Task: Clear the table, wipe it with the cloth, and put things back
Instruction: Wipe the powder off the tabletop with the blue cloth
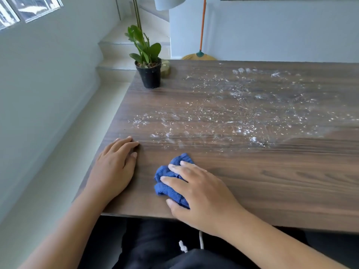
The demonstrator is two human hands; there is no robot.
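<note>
A crumpled blue cloth (169, 179) lies on the dark wooden table (272, 181) near its front edge. My right hand (200, 193) lies on top of the cloth, fingers spread over it and thumb at its near side. My left hand (114, 167) rests flat on the table near the left edge, fingers straight, holding nothing. White powder (233, 113) is smeared and speckled across the middle and far part of the tabletop. A green plant in a black pot (149, 73) stands at the table's far left corner.
A small yellowish object (166, 67) sits behind the pot. Stairs (116, 55) rise beyond the left edge. A broom with an orange handle (202, 32) leans on the wall behind the table. A pale wall runs close along the left.
</note>
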